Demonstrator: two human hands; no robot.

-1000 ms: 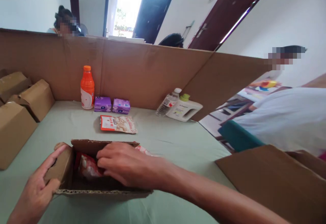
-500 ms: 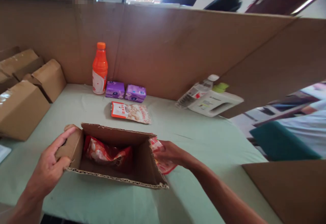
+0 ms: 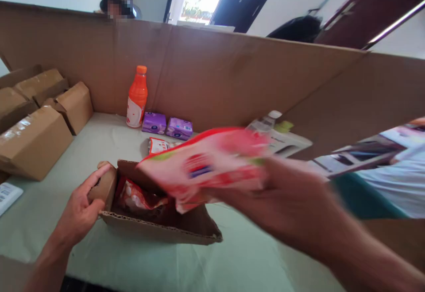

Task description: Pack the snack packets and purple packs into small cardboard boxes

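- A right hand [image 3: 288, 186], blurred, grips a pink-and-red packet [image 3: 202, 168] by its right end; one digit runs beneath the lower edge, while the other fingers are mostly hidden.
- The packet stretches leftward out of that grasp, its free end over the right part of an open cardboard box [image 3: 159, 233].
- A left hand [image 3: 83, 205] clasps the box's left end — fingers over the top, thumb on the near side.
- Inside the box, toward the left hand, lies a red packet [image 3: 141, 199], clear of those fingers.
- Just beyond, a flat pouch [image 3: 158, 145] lies partly hidden on the green cloth [image 3: 99, 139].
- Farther back stand two purple packs [image 3: 154, 123], an orange bottle [image 3: 137, 99] and, to the right, a clear bottle [image 3: 264, 124] beside a white jug [image 3: 292, 145].
- Behind them rises a cardboard partition [image 3: 215, 75].
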